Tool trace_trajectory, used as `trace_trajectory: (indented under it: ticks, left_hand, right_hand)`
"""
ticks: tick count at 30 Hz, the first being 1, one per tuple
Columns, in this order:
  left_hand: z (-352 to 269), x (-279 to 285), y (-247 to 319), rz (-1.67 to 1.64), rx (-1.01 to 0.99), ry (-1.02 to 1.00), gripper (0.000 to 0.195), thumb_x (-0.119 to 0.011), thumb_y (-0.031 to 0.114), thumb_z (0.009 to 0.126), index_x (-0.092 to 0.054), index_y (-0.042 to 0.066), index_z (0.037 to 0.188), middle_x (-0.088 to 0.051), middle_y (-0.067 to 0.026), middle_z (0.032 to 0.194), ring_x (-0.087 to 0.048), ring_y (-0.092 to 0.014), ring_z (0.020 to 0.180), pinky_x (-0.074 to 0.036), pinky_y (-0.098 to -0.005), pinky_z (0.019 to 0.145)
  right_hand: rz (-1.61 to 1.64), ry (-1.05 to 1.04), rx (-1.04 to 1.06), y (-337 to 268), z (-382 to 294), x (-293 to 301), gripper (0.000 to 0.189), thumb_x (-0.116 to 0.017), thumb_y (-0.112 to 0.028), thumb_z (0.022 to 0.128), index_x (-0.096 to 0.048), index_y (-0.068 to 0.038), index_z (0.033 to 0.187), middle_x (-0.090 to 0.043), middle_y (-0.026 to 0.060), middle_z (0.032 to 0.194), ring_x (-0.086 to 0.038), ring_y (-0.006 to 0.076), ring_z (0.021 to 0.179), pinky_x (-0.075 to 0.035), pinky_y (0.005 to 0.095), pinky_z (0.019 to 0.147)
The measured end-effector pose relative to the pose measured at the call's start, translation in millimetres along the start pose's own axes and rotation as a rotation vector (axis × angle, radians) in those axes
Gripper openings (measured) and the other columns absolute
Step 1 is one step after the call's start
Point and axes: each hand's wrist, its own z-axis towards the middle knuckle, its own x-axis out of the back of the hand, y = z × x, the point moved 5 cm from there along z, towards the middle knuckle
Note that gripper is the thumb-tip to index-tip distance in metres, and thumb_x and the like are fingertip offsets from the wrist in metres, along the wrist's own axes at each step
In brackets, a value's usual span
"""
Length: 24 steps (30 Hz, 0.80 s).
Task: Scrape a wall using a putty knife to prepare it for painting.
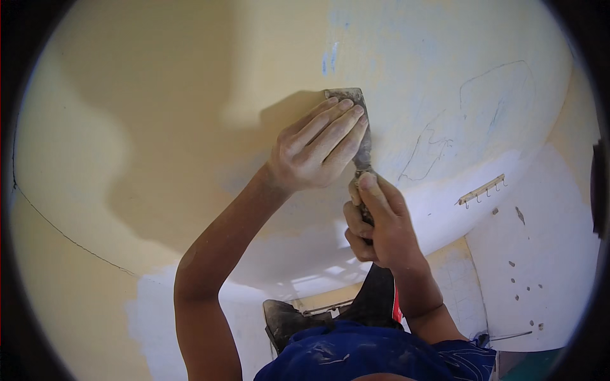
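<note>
A worn metal putty knife (366, 147) slants upright over the cream-yellow wall (190, 57), its broad end near or against the surface. Wrapped round its dark handle is my right hand (388, 224), the thumb lying along the top near the blade. My left hand (319, 145), dusted with pale powder, lays its fingers side by side across the blade; its thumb is hidden. Bluish scuffed streaks (329, 62) mark the wall just above the blade.
A wooden hook rail (481, 189) is fixed to the wall at right, with pencil-like outlines (429, 147) left of it. Chipped spots (519, 215) dot the white wall beyond. A dark crack (71, 238) runs down the left side. Below me shows my dusty dark shoe (283, 321).
</note>
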Motion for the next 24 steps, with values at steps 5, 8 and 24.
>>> trace_trajectory:
  ticks: [5, 8, 24]
  left_hand:
    - [-7.2, -3.3, 1.1, 0.021, 0.010, -0.026, 0.028, -0.071, 0.002, 0.079, -0.077, -0.002, 0.106, -0.074, -0.0147, 0.113, -0.073, -0.028, 0.111, -0.062, -0.0415, 0.099]
    - [14.9, 3.5, -6.8, 0.037, 0.017, -0.018, 0.030, -0.070, 0.001, 0.081, -0.077, -0.001, 0.110, -0.074, -0.0143, 0.114, -0.072, -0.028, 0.114, -0.061, -0.0419, 0.101]
    - [17.6, 2.2, -9.5, -0.052, 0.139, -0.005, 0.027, -0.070, 0.001, 0.083, -0.075, -0.004, 0.109, -0.073, -0.0147, 0.118, -0.070, -0.029, 0.118, -0.057, -0.0455, 0.105]
  right_hand:
    - [-0.035, 0.024, 0.048, 15.5, 15.7, 6.8, 0.034, -0.038, -0.038, 0.115, -0.040, -0.014, 0.091, -0.033, -0.0039, 0.060, -0.024, 0.0059, 0.039, -0.019, 0.0264, 0.034]
    - [-0.045, 0.013, 0.114, -12.2, 19.0, 0.3, 0.035, -0.038, -0.039, 0.115, -0.039, -0.014, 0.090, -0.033, -0.0039, 0.059, -0.025, 0.0058, 0.039, -0.018, 0.0265, 0.034]
    - [-0.098, 0.076, 0.147, -13.9, 21.2, -6.4, 0.037, -0.039, -0.041, 0.114, -0.038, -0.012, 0.090, -0.035, -0.0035, 0.059, -0.029, 0.0064, 0.039, -0.022, 0.0265, 0.035]
